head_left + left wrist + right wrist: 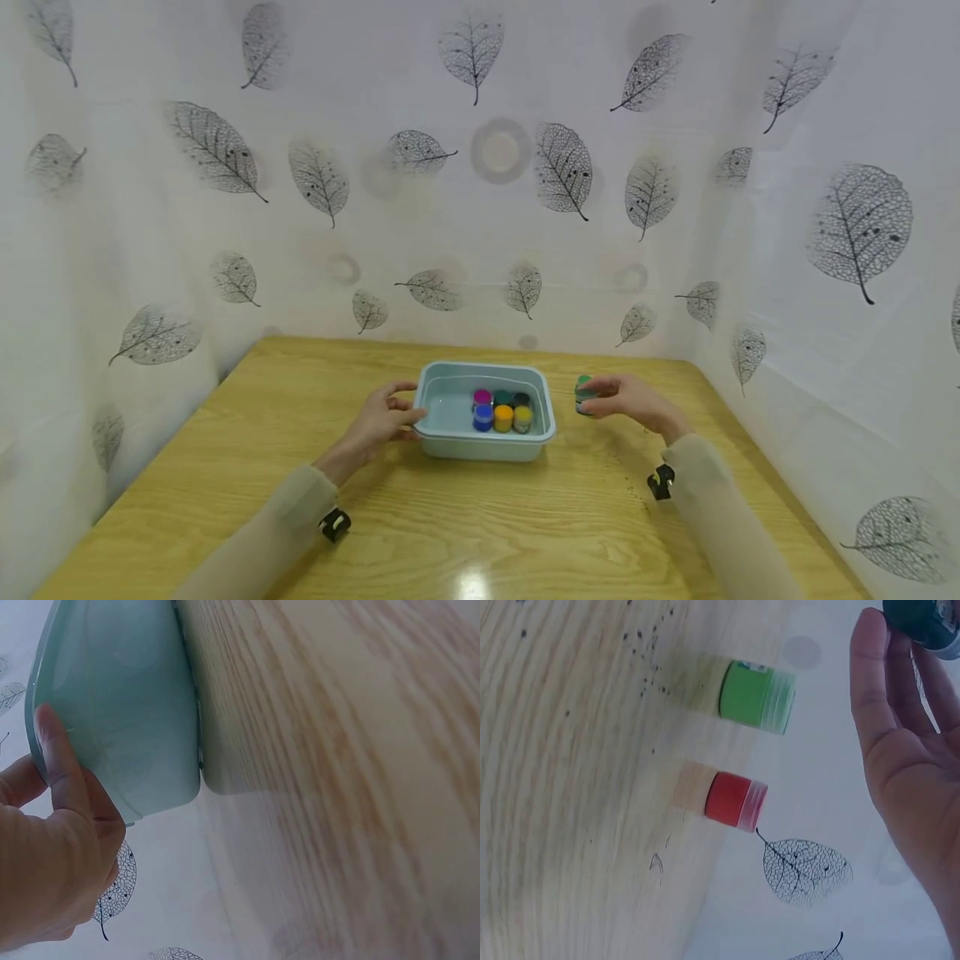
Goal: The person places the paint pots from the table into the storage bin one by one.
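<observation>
My left hand [378, 422] grips the left rim of a pale blue-green plastic tub [480, 450]. In the left wrist view its fingers pinch the rim beside the tub's smooth wall [139, 712]. Inside the tub, towards its right, stand several small paint jars, among them a magenta jar [482, 397], a blue jar [483, 418], an orange jar [503, 418] and a yellow jar [522, 419]. My right hand [633, 402], right of the tub, holds a dark green paint jar [924, 621] in its fingertips. A light green jar [746, 694] and a red jar [727, 799] stand on the table near that hand.
The wooden table [480, 508] runs back to a white curtain [480, 233] printed with grey leaves, which also hangs along both sides. Small dark specks [649, 664] mark the tabletop near the right hand.
</observation>
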The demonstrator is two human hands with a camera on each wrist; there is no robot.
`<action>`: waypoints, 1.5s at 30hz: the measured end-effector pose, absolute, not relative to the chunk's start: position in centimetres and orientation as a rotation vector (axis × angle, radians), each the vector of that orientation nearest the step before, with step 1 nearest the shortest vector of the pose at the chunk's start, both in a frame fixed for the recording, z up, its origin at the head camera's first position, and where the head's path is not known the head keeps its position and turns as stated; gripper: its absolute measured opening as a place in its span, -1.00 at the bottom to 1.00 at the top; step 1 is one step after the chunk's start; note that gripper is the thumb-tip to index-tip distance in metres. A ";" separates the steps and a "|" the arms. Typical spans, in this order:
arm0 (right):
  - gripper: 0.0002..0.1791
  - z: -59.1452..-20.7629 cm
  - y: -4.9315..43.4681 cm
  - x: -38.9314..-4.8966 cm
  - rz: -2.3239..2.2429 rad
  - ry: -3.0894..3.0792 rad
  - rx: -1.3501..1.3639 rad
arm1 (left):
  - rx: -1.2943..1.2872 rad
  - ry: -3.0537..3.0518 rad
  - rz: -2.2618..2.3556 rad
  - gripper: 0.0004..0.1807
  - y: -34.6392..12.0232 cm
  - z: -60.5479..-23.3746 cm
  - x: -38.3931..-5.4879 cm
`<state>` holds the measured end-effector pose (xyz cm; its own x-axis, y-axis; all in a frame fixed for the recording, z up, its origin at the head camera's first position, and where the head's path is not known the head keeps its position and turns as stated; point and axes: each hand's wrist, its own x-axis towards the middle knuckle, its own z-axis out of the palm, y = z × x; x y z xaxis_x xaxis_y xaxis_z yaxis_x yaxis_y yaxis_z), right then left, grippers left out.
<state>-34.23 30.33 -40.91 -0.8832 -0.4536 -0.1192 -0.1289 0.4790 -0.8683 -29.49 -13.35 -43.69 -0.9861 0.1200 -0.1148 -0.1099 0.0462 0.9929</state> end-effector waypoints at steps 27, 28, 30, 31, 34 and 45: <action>-0.50 -41.8 24.2 -33.8 -1.712 2.368 -0.548 | 0.009 2.129 2.058 -0.39 -12.8 -43.4 -29.2; -0.50 -41.8 23.9 -33.8 -1.716 2.366 -0.534 | 0.006 2.127 2.059 -0.39 -12.9 -43.4 -29.2; -0.50 -41.7 23.3 -33.9 -1.721 2.374 -0.512 | 0.006 2.125 2.061 -0.38 -12.9 -43.4 -29.1; -0.50 -41.7 23.0 -34.0 -1.714 2.386 -0.503 | 0.009 2.123 2.062 -0.38 -12.9 -43.4 -29.1; -0.50 -41.3 22.1 -34.0 -1.681 2.418 -0.493 | 0.011 2.114 2.072 -0.38 -12.9 -43.4 -29.2; -0.50 -40.5 19.6 -34.1 -1.594 2.435 -0.560 | 0.011 2.109 2.074 -0.38 -13.1 -43.3 -29.1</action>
<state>-34.15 19.65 -40.51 -0.9135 -0.4029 0.0567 -0.2131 0.3550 -0.9102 -29.14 -13.11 -43.28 -0.9832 0.1333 -0.1246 -0.1223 0.0249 0.9922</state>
